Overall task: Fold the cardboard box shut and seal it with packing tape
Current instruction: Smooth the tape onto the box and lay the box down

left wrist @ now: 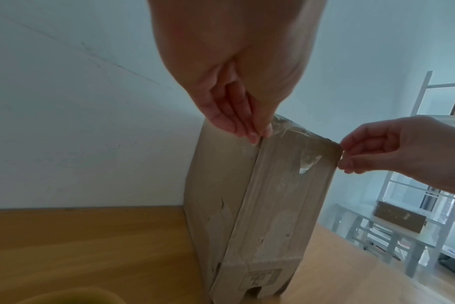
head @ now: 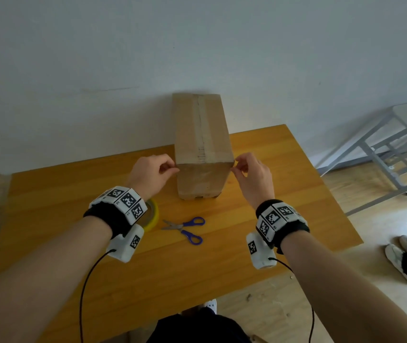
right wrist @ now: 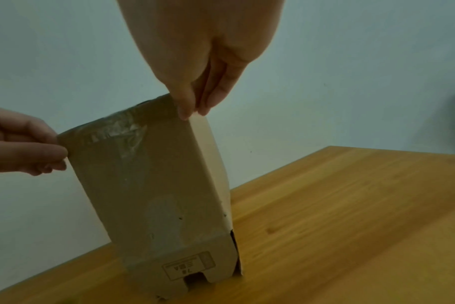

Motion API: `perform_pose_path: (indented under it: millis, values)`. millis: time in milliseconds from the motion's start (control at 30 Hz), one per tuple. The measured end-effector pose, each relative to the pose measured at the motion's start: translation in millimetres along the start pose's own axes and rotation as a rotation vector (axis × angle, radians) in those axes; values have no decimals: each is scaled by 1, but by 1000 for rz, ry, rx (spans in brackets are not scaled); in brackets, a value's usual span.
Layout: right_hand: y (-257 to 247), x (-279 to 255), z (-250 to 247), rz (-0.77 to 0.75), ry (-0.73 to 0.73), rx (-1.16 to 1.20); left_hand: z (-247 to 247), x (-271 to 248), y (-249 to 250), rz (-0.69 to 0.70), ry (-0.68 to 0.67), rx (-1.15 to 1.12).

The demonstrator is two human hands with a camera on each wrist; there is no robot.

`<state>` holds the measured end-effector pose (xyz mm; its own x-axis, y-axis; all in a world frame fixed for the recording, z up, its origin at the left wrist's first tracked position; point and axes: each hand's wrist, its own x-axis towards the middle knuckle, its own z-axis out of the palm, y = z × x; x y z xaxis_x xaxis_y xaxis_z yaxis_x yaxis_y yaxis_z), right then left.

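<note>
A tall brown cardboard box point(head: 201, 134) stands on the wooden table point(head: 73, 194), its top flaps folded shut. Clear packing tape point(head: 202, 125) runs along the top seam and wrinkles down onto the near face point(left wrist: 307, 162). My left hand point(head: 176, 168) pinches the box's near top left corner with its fingertips point(left wrist: 255, 137). At the near top right corner, my right hand point(head: 234, 168) pinches the edge between thumb and fingers point(right wrist: 185, 111). A yellow tape roll point(head: 154, 215) lies on the table, partly hidden under my left wrist.
Blue-handled scissors point(head: 185, 229) lie open on the table in front of the box. The box's far end is near the white wall. A grey metal frame point(head: 383, 149) stands on the floor to the right, and another person's shoes point(head: 400, 258) are beside the table.
</note>
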<state>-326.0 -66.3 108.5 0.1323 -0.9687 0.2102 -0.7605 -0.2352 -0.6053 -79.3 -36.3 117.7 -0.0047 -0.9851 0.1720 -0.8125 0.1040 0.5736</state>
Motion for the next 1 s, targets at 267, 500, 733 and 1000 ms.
perform_pose_path:
  millis: [267, 500, 733, 1000]
  values:
    - [3, 6, -6, -53, -67, -14, -7, 1, 8, -32, -56, 1]
    - [9, 6, -10, -208, -128, -29, -6, -5, 9, 140, -89, 57]
    - [16, 13, -14, -352, -119, -94, -12, -7, 4, 192, -111, 0]
    - [13, 22, -14, -370, -123, -97, -12, 0, 3, 172, -122, -21]
